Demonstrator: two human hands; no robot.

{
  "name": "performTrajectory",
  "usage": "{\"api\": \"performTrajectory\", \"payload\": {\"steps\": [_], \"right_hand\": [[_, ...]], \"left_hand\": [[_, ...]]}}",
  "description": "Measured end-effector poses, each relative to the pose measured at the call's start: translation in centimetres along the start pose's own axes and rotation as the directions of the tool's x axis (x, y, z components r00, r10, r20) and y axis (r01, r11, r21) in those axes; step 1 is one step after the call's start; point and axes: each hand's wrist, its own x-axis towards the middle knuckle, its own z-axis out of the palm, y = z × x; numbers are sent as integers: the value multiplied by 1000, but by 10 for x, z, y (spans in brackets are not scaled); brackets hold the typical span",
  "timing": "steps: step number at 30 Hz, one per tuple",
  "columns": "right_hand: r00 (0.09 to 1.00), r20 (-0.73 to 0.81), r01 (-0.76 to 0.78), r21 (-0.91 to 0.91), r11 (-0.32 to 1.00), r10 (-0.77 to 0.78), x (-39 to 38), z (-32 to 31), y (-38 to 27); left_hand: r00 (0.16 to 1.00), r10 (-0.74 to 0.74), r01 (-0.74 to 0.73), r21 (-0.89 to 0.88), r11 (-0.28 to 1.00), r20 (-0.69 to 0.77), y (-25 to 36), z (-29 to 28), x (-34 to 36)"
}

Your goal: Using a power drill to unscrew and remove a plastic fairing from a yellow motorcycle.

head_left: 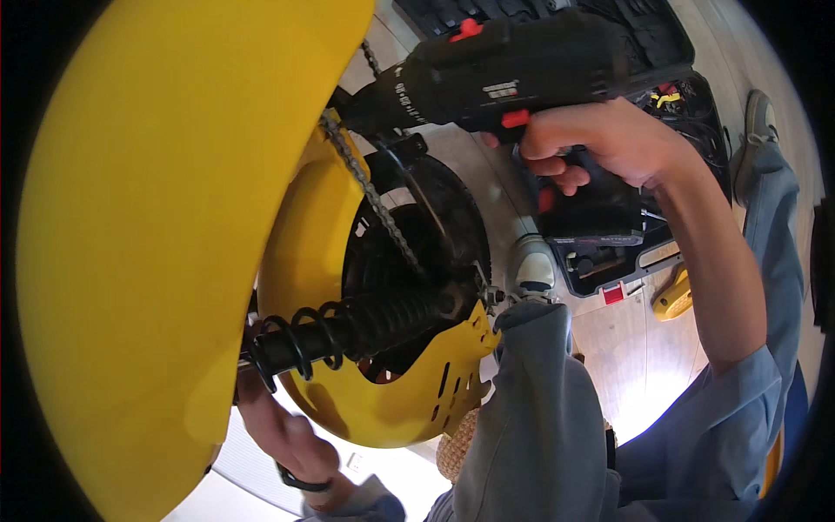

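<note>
Far left, the big yellow body panel (148, 261) filled the view and my left hand (283, 431) reached up beneath it at the near end of the black coil spring shock (348, 326); whether its fingers gripped anything I couldn't tell, the panel hid them. Past the yellow chain guard (417, 391), chain (374, 196) and dark rear wheel (435, 235), my right hand (600, 143) was wrapped tight on the black cordless drill (513, 74), nose pressed in by the chain's upper end. I judged fastener work mid-way, shock and guard mounted, open tool case (626, 252) on the floor.
</note>
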Motion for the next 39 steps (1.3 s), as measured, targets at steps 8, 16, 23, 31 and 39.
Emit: {"api": "performTrajectory", "payload": {"steps": [8, 16, 23, 31, 39], "right_hand": [[1000, 26, 3, 184, 983, -8, 8, 2, 0], [999, 18, -40, 205, 978, 37, 8, -3, 10], [999, -11, -28, 221, 975, 31, 9, -2, 5], [999, 8, -49, 236, 971, 48, 9, -3, 4], [998, 46, -52, 246, 968, 42, 8, -5, 10]], "left_hand": [[891, 215, -327, 238, 915, 399, -11, 4, 95], [827, 221, -479, 441, 759, 518, -8, 26, 129], [848, 64, -316, 405, 858, 526, -6, 29, 129], [861, 97, -260, 267, 928, 498, -14, 36, 129], [853, -37, -80, 201, 976, 520, -1, 31, 127]]}}
